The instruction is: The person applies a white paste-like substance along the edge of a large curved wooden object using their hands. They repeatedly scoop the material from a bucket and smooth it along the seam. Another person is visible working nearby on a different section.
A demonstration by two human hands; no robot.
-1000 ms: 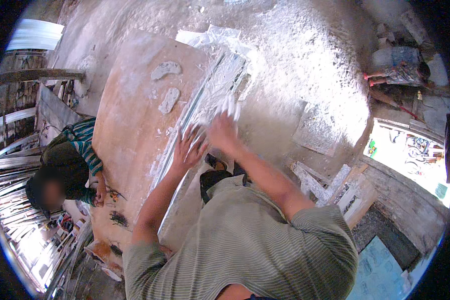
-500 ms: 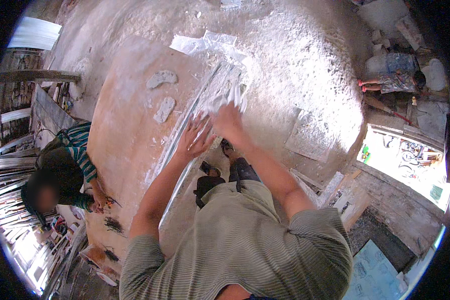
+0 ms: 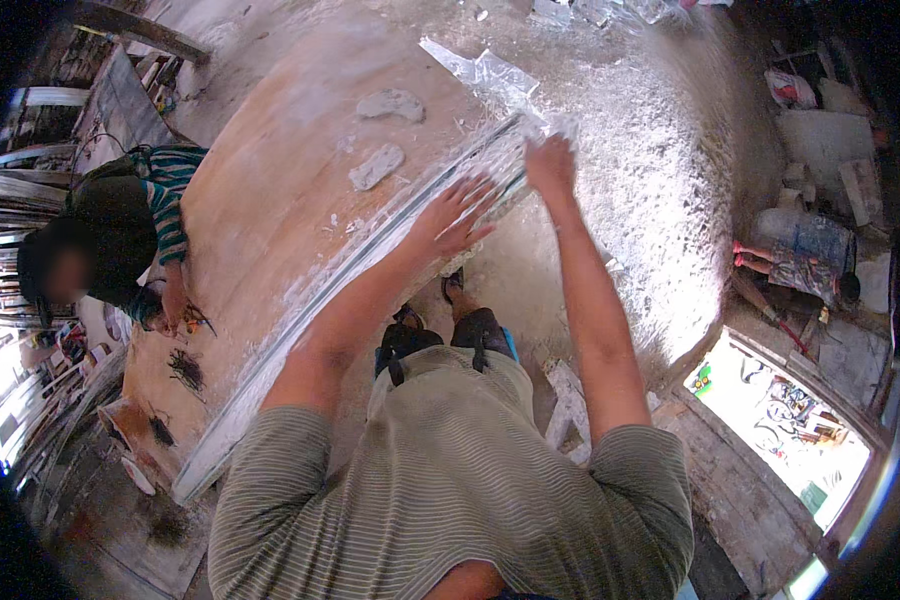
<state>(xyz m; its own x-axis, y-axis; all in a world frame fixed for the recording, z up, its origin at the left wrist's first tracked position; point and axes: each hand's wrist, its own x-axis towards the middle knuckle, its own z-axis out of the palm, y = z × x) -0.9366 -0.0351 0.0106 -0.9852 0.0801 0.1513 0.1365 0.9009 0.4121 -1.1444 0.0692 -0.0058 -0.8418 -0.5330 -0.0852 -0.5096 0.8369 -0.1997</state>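
A long, narrow strip or mould [image 3: 240, 410] coated in wet white plaster-like material runs slantwise from the near left to the middle of the far side. My left hand [image 3: 455, 215] lies flat on its white surface, fingers stretched and somewhat apart, smeared with white. At the strip's far end my right hand [image 3: 552, 165] presses on the white material, its fingers extended and slightly blurred. Nothing graspable shows in either hand. Crumpled translucent sheeting [image 3: 485, 72] lies just beyond that end.
Two whitish lumps [image 3: 377, 166] lie on the brown board [image 3: 270, 220] left of the strip. A co-worker in a striped sleeve [image 3: 167, 225] handles dark wire-like pieces at its left edge. Rough white-dusted ground [image 3: 650, 200] spreads on the right. Another person [image 3: 800, 255] is at far right.
The view has turned, shifting the surroundings. My right hand has moved away from my left, out to the strip's far end. My left hand stays on the strip, its fingers spread.
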